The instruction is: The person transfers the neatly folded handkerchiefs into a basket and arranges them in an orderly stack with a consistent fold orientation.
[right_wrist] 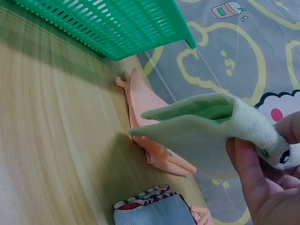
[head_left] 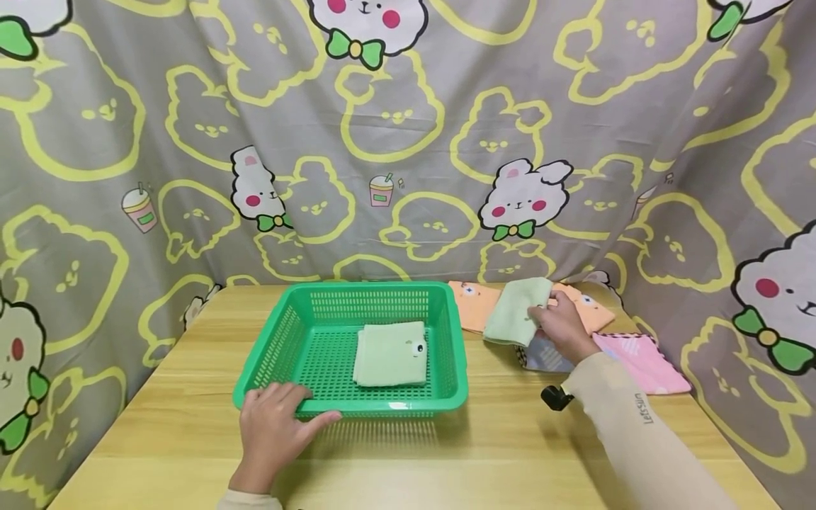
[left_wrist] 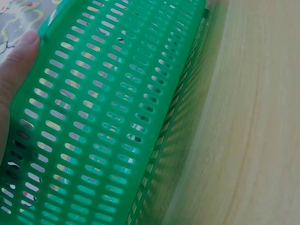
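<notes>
Head view: the right hand (head_left: 561, 324) pinches a folded pale green towel (head_left: 518, 310) and holds it just above the stack of cloths at the right rear of the desk (head_left: 446, 453). The green basket (head_left: 255, 368) sits to the left of that hand, near the desk's middle, with its long axis running left to right. A second folded green towel (head_left: 390, 353) lies flat on the basket floor, right of centre. The left hand (head_left: 275, 425) rests on the basket's near left rim, fingers curled over the edge. The held towel is thus far closer to the right hand than to the left, and the basket opening lies leftward and slightly nearer the person. An orange cloth (head_left: 474, 304) and a pink cloth (head_left: 640, 361) lie flat beside the held towel. Left wrist view: the thumb of the left hand (left_wrist: 14, 75) presses against the slotted green basket (left_wrist: 108, 117) wall; the basket base touches the desk (left_wrist: 253, 122). Right wrist view: the right hand (right_wrist: 262, 183) grips the folded pale green towel (right_wrist: 197, 136) at one end, so that its free end points toward the green basket (right_wrist: 122, 23). The towel hangs clear of the desk (right_wrist: 51, 140), above the orange cloth (right_wrist: 150, 122).
</notes>
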A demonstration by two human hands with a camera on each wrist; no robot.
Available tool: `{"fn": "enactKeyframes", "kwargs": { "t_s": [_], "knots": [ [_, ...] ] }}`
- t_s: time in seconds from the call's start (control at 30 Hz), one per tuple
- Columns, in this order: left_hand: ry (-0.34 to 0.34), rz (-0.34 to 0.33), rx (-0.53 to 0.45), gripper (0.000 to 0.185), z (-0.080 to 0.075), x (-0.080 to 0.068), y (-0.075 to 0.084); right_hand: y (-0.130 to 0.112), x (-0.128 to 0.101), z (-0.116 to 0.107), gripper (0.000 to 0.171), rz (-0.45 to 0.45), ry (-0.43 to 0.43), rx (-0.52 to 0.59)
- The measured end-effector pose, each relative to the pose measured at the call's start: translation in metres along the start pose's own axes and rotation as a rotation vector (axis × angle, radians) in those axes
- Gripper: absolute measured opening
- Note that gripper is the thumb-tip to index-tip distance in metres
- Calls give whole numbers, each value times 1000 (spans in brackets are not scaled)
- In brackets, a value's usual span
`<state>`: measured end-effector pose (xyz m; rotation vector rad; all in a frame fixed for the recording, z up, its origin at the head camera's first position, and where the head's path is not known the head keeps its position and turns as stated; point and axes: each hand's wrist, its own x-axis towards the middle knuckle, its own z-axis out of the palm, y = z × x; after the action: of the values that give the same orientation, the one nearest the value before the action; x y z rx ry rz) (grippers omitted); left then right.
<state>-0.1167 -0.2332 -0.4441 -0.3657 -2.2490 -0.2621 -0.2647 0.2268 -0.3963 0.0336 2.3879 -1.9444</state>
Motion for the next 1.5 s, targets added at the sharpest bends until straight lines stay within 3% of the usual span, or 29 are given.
{"fn": "enactKeyframes", "kwargs": {
  "t_s": [0.33, 0.7, 1.5],
  "knots": [
    [-33, -14, 14, 73, 1, 0, 0, -3, 2, -1, 55, -5, 9, 15],
    [-9, 2, 5, 70, 0, 0, -1, -6, 5, 0, 54, -15, -4, 37],
    [-34, -17, 10, 72, 1, 0, 0, -22, 3, 5, 55, -47, 7, 32]
  ]
}}
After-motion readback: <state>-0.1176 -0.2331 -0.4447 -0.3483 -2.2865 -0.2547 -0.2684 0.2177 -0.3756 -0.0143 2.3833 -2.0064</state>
